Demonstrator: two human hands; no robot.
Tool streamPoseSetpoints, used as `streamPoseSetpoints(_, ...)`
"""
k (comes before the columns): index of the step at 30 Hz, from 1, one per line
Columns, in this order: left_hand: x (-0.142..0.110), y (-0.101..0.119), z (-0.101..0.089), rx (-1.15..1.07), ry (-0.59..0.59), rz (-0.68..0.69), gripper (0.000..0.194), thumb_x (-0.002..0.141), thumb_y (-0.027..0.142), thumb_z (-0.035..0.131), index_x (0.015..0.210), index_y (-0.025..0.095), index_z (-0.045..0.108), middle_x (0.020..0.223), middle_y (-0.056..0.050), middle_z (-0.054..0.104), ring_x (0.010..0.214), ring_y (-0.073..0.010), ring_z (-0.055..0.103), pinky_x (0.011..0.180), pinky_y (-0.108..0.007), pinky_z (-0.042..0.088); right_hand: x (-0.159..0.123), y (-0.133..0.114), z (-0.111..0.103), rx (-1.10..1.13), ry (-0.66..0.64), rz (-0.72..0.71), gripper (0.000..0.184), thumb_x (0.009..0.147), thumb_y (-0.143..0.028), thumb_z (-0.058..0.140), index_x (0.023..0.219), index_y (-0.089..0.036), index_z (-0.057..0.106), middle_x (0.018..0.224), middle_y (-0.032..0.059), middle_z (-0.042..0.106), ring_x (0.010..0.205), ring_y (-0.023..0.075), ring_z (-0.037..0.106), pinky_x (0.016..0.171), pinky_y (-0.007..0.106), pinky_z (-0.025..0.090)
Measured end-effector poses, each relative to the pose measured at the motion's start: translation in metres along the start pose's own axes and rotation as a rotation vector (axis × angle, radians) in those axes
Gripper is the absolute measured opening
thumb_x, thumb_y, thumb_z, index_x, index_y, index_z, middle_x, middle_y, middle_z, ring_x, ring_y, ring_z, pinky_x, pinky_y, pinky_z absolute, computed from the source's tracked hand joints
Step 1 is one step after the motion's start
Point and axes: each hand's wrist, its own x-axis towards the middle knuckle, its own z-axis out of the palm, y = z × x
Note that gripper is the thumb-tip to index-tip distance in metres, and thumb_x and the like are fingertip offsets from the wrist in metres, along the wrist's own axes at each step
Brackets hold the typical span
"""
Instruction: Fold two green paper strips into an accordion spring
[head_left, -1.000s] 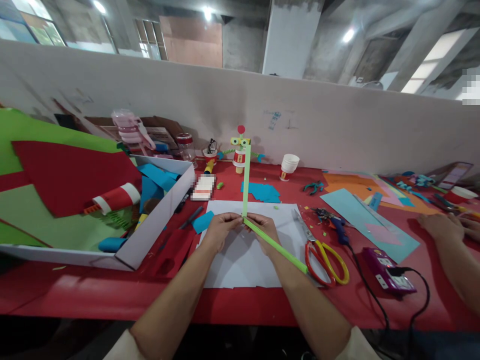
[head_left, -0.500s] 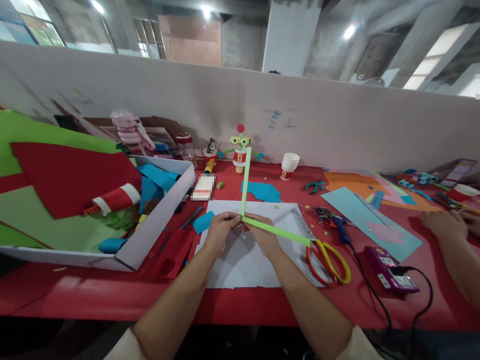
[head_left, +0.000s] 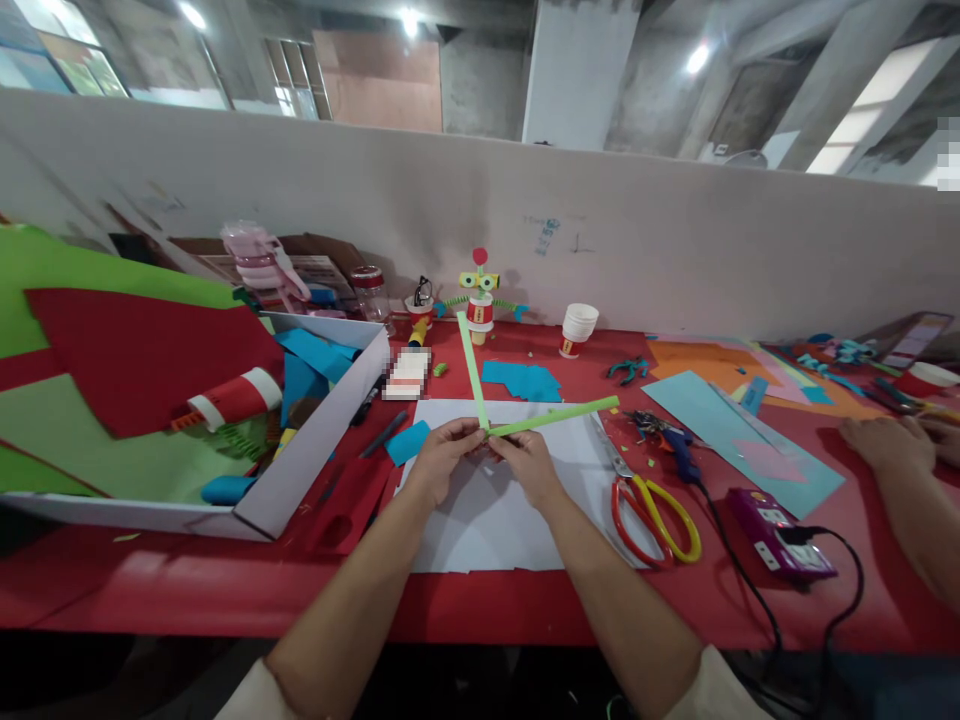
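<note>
Two light green paper strips (head_left: 474, 375) meet at a corner that both my hands pinch above a white sheet (head_left: 480, 530). My left hand (head_left: 447, 460) is closed on the corner from the left, thumb and finger together. Opposite it, my right hand (head_left: 527, 465) grips the same corner by its fingertips. One strip points up and slightly left; the other slants up to the right. Scissors (head_left: 652, 515) with red and yellow handles lie on the right side of the sheet. Behind the hands stands a paper-cup robot figure (head_left: 480, 300) with folded green arms.
To the left, a white box (head_left: 315, 440) holds coloured paper and a cup. A glue gun (head_left: 679, 450), a purple power block (head_left: 776, 535) and blue sheets (head_left: 742, 440) lie right. Stacked cups (head_left: 579, 325) and pliers (head_left: 628, 370) stand farther back. Another person's hand (head_left: 889, 445) rests at far right.
The strip on the right has swung from pointing down-right to up-right, uncovering my right hand and the scissors' blades. The upright strip has tilted left. Both hands stay at the corner.
</note>
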Motion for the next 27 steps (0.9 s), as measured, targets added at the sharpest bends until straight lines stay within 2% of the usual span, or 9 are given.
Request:
streamPoseSetpoints(5, -0.0002, 0.0002, -0.0004, 0.032, 0.038, 0.025, 0.030, 0.052, 0.027, 0.081, 0.077, 0.015, 0.072, 0.069, -0.005, 0.068, 0.060, -0.0119, 0.056, 0.060, -0.026, 0.042, 0.0005, -0.0013, 0.0004, 0.116, 0.010, 0.072, 0.016, 0.061, -0.033, 0.069, 0.059, -0.017, 0.070, 0.056, 0.0021, 0.064, 0.055, 0.0141, 0.054, 0.056, 0.028, 0.043)
streamPoseSetpoints(10, 0.0005, -0.0011, -0.0002, 0.043, 0.096, 0.069, 0.025, 0.052, 0.026, 0.080, 0.073, 0.015, 0.070, 0.067, -0.002, 0.066, 0.059, -0.0103, 0.054, 0.058, -0.024, 0.042, 0.0000, -0.0041, 0.0018, 0.223, 0.030, 0.115, 0.023, 0.060, -0.036, 0.071, 0.069, -0.015, 0.070, 0.060, 0.0025, 0.067, 0.055, 0.0131, 0.056, 0.054, 0.026, 0.044)
streamPoseSetpoints(13, 0.0007, -0.0017, -0.0002, 0.036, 0.109, 0.083, 0.022, 0.053, 0.024, 0.079, 0.070, 0.015, 0.068, 0.064, 0.000, 0.063, 0.056, -0.0092, 0.052, 0.056, -0.023, 0.041, 0.0003, -0.0032, 0.0027, 0.212, 0.064, 0.118, 0.025, 0.060, -0.038, 0.070, 0.068, -0.015, 0.068, 0.060, 0.0020, 0.067, 0.053, 0.0124, 0.057, 0.052, 0.025, 0.044)
streamPoseSetpoints(20, -0.0002, 0.0013, 0.0002, 0.001, 0.026, 0.023, 0.025, 0.054, 0.023, 0.078, 0.074, 0.016, 0.065, 0.064, 0.002, 0.061, 0.055, -0.0080, 0.052, 0.056, -0.022, 0.040, 0.0019, 0.0013, 0.0018, 0.130, 0.091, 0.085, 0.021, 0.066, -0.037, 0.065, 0.064, -0.015, 0.064, 0.056, 0.0000, 0.064, 0.051, 0.0121, 0.055, 0.052, 0.025, 0.044)
streamPoseSetpoints(27, -0.0020, 0.0072, -0.0045, 0.079, -0.034, -0.030, 0.027, 0.054, 0.021, 0.079, 0.078, 0.014, 0.068, 0.060, 0.002, 0.059, 0.054, -0.0087, 0.053, 0.057, -0.023, 0.041, 0.0019, 0.0020, -0.0004, 0.082, 0.021, 0.047, 0.024, 0.069, -0.040, 0.064, 0.066, -0.016, 0.063, 0.055, -0.0014, 0.061, 0.052, 0.0114, 0.052, 0.052, 0.024, 0.042)
